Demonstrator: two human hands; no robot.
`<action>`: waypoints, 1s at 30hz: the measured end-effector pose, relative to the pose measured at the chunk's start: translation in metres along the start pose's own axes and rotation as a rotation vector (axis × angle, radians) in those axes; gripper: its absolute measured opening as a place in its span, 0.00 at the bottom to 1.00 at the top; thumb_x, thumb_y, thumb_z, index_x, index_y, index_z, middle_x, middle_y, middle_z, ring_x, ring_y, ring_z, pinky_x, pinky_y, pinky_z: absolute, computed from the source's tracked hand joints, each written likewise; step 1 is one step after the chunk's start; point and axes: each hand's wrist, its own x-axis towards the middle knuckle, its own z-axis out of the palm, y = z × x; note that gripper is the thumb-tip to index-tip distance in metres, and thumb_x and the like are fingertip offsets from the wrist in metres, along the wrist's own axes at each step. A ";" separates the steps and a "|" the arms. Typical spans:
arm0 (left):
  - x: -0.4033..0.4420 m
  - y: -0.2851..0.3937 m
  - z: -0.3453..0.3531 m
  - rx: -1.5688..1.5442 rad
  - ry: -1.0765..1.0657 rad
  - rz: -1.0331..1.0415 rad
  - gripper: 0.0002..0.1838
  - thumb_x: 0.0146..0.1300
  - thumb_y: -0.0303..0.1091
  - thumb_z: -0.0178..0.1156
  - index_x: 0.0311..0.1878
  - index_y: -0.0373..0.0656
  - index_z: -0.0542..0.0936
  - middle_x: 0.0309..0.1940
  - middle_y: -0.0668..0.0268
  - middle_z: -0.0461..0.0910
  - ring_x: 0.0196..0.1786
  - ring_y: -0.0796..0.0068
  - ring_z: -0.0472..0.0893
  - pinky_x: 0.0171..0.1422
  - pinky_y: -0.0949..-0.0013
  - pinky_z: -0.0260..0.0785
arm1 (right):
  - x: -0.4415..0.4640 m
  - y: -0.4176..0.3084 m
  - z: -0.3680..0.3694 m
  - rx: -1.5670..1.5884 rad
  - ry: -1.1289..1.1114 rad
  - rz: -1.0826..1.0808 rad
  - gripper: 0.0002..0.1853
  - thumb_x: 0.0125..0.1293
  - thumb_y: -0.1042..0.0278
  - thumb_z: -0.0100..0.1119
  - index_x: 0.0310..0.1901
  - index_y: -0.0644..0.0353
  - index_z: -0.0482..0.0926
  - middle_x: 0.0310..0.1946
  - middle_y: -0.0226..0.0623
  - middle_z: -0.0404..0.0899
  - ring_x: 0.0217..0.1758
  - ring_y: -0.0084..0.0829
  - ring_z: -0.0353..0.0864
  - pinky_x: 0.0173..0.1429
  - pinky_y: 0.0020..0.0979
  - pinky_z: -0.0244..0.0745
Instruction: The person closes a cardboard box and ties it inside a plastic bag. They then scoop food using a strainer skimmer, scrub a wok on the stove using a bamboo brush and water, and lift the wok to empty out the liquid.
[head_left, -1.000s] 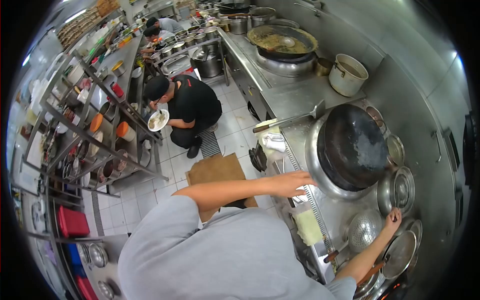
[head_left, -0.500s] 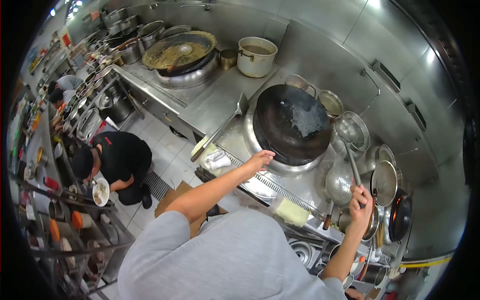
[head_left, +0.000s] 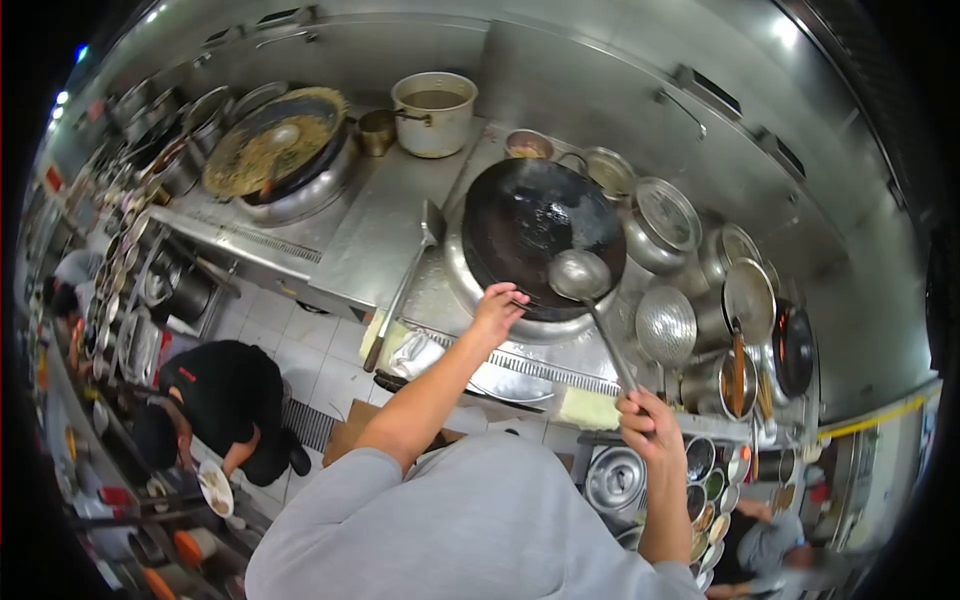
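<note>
Head view, right fingers point(head_left: 640, 406) clasping ladle point(head_left: 580, 276), left fingers point(head_left: 508, 297) loosely parted beside wok point(head_left: 535, 225)

Before you sat the round black metal wok point(head_left: 530, 215), your left hand point(head_left: 495, 315) by its near rim; your right hand point(head_left: 650, 425) held the long-handled steel ladle point(head_left: 580, 273), bowl over or in the wok. Leftward lay the long steel spatula point(head_left: 404, 287), behind-left the white cylindrical metal pot point(head_left: 435, 128), rightward the round perforated steel skimmer point(head_left: 667, 327).
</note>
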 end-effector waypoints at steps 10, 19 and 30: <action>-0.072 0.036 -0.010 0.347 -0.126 0.009 0.25 0.69 0.39 0.59 0.68 0.53 0.67 0.52 0.62 0.80 0.52 0.69 0.81 0.57 0.63 0.75 | 0.112 -0.013 -0.076 -0.821 0.358 -0.495 0.37 0.67 0.73 0.55 0.76 0.49 0.54 0.23 0.25 0.67 0.15 0.16 0.60 0.14 0.21 0.55; -0.183 -0.023 0.019 1.205 -0.504 0.228 0.15 0.67 0.35 0.57 0.55 0.43 0.79 0.36 0.64 0.80 0.40 0.72 0.79 0.48 0.66 0.72 | 0.301 -0.265 -0.190 -0.705 0.359 -0.527 0.05 0.71 0.64 0.54 0.40 0.49 0.68 0.22 0.23 0.65 0.15 0.17 0.61 0.14 0.23 0.53; -0.215 -0.070 0.005 1.214 -0.352 0.369 0.11 0.62 0.37 0.62 0.44 0.43 0.82 0.35 0.60 0.84 0.38 0.58 0.82 0.45 0.60 0.73 | 0.361 -0.356 -0.193 -0.095 -0.003 -0.266 0.09 0.72 0.70 0.51 0.31 0.55 0.67 0.17 0.23 0.64 0.15 0.18 0.57 0.15 0.24 0.50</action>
